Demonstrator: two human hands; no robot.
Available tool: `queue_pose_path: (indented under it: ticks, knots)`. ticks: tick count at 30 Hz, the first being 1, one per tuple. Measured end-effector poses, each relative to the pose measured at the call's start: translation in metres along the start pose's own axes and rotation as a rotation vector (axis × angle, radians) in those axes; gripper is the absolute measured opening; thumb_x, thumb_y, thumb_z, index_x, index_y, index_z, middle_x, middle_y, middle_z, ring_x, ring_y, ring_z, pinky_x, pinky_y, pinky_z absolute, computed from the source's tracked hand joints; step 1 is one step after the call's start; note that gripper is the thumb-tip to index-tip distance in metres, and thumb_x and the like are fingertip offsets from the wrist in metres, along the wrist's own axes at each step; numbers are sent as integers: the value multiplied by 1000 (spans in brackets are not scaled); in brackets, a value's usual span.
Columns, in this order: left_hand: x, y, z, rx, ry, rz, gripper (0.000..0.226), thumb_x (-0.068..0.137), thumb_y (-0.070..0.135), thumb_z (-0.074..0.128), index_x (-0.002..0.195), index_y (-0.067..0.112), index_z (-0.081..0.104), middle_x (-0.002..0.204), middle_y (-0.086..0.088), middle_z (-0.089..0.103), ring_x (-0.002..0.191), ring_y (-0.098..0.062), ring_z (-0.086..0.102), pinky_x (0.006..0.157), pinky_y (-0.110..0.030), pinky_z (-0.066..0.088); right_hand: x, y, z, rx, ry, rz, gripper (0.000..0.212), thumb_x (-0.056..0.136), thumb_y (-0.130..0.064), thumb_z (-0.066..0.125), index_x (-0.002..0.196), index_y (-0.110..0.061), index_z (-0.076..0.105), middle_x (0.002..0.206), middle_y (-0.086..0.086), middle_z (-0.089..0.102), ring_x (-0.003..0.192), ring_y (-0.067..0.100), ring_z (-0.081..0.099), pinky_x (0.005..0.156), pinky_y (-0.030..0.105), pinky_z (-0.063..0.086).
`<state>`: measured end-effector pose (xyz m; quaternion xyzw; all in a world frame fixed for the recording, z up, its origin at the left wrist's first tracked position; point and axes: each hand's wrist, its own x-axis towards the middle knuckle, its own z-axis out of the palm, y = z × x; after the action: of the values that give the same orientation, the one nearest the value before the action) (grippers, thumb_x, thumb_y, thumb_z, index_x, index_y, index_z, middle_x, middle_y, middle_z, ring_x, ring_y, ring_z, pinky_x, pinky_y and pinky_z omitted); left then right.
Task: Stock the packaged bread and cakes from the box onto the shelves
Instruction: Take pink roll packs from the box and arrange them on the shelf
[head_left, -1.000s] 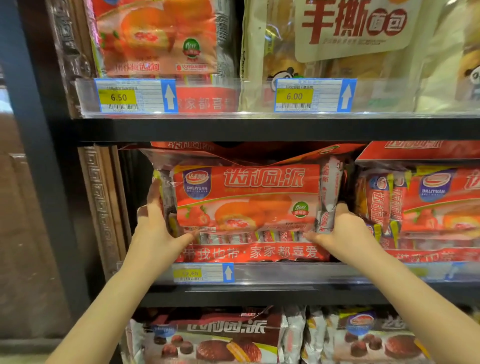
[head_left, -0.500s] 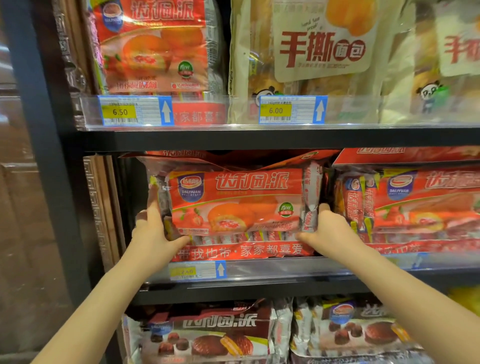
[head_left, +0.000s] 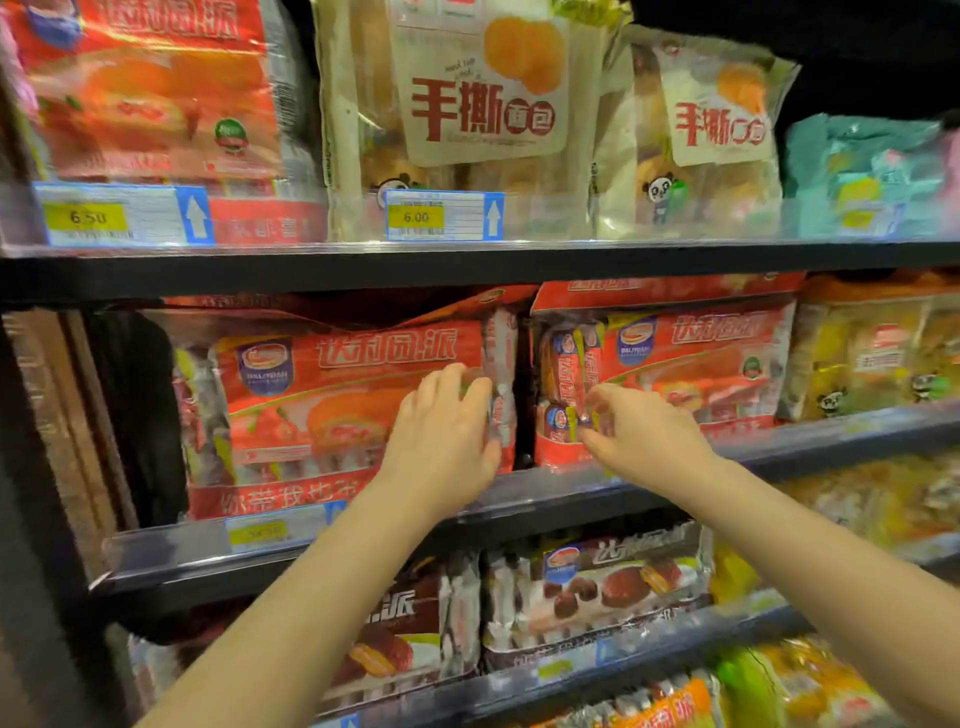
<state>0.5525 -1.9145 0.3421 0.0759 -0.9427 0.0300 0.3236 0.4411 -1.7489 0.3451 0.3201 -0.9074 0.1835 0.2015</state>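
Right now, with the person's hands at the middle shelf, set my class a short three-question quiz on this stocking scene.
1. True or false: the left hand rests on the right end of the red plastic-wrapped cake pack on the middle shelf's left side.
2. Which price shows on the yellow tag under the cream-coloured bag of bread with red lettering? A 6.50; B 6.00; C 8.00
3. Fill in: the right hand reaches to the left end of the neighbouring red cake pack, which lies to the ____ of the first pack.

Key: 1 true; 2 B; 3 right
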Motion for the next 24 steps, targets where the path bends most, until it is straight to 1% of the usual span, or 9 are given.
queue_pose_path:
  ticks: [4,6,8,11,13,17,19,21,24]
  knots:
    - [19,36,18,-49,-42,38,67,93,36,49,148,17,16,148,-10,23,133,-29,30,104,-39,34,-4,34,-11,-109,17,55,42,91,-34,50,129,-21,44,115,2,61,107,26,57,80,37,46]
    - [28,50,29,-103,-43,30,72,93,37,49,150,21,8,151,-9,19,134,-29,30,104,-39,38,-5,62,-12,-138,22,119,39,91,-35,50,125,-18,44,119,3,58,107,27,57,78,38,45]
    - [36,61,39,-146,-34,10,74,93,36,49,150,24,4,153,-8,15,134,-30,31,100,-39,41,-1,92,-15,-152,35,184,35,91,-35,50,119,-16,44,117,3,58,103,28,58,70,36,42]
    - [44,75,51,-200,6,-53,74,93,35,50,150,26,3,154,-9,10,136,-29,27,101,-38,40,11,134,-18,-142,40,250,39,91,-35,51,122,-14,42,111,6,58,98,29,59,67,35,42]
    - [49,82,58,-214,54,-109,73,94,34,51,150,25,5,153,-9,10,135,-29,28,97,-37,41,22,158,-19,-125,76,258,40,90,-33,52,123,-12,42,105,7,58,92,30,60,66,36,46]
    - [57,95,75,-185,122,-204,72,93,34,52,149,24,8,152,-7,12,133,-28,31,84,-35,46,37,197,-17,-102,165,271,41,88,-35,56,121,-15,41,112,8,56,92,34,59,65,35,42]
    - [60,95,80,-186,151,-243,74,92,33,55,149,22,11,150,-10,16,131,-30,34,86,-38,46,44,211,-14,-68,194,274,42,85,-38,58,117,-18,40,111,8,58,90,36,61,68,39,48]
    - [64,100,89,-217,180,-288,77,89,31,60,149,20,13,148,-13,19,129,-34,37,91,-43,45,50,227,-9,-16,207,286,50,80,-41,63,117,-20,37,106,10,60,88,36,61,69,42,50]
    - [69,108,99,-221,229,-330,83,85,29,66,149,18,13,145,-14,21,127,-35,39,93,-44,44,58,245,-1,81,187,294,74,76,-40,69,132,-19,27,108,14,62,93,38,61,69,42,47]
